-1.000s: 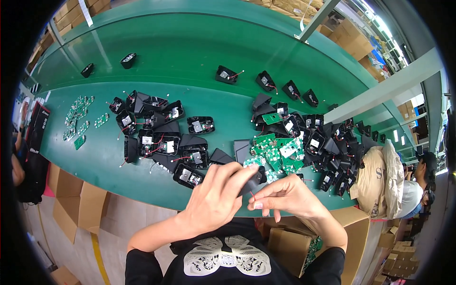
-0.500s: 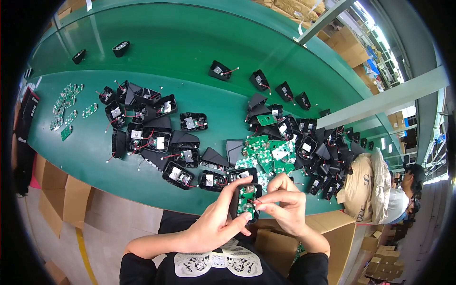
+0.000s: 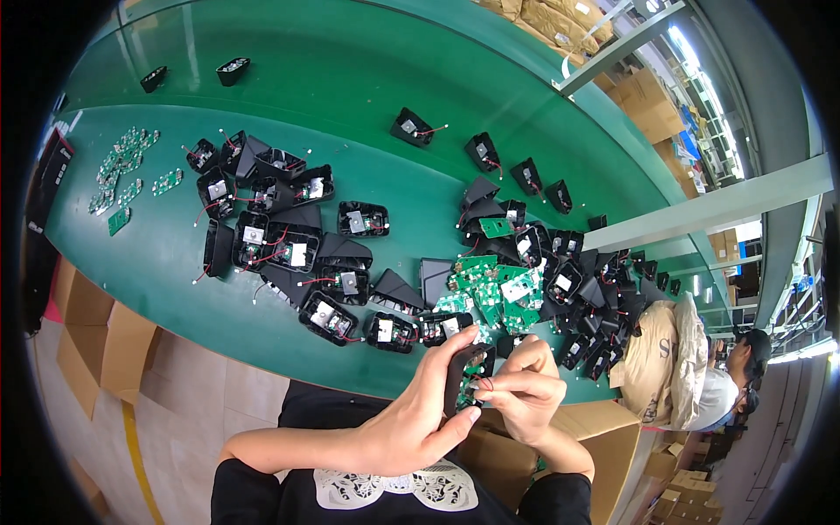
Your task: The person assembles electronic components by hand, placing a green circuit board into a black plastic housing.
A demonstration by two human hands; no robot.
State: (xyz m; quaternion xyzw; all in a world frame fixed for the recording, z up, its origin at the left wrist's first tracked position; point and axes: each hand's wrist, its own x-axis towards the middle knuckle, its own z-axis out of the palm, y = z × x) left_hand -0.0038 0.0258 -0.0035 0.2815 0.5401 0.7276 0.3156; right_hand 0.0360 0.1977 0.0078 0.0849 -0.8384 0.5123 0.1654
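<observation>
My left hand is closed around a small black plastic housing, thumb along its near side and fingers behind it. A green circuit board sits inside the housing, partly hidden by my fingers. My right hand pinches a thin red wire at the housing's open side. The wire's end is hidden between thumb and fingertips. Just beyond my hands, a similar black housing lies on the green bench, and a heap of loose green circuit boards is behind it.
Many black housings with red wires are grouped left of centre, and another cluster stands at right. Small boards lie far left. A few housings rest on the green belt. An open cardboard box is below; a person sits beyond a sack.
The housing has been tilted in my left hand, so its black side shows more and its board less. My right hand keeps its pinch at the wire. The whole view has shifted slightly.
</observation>
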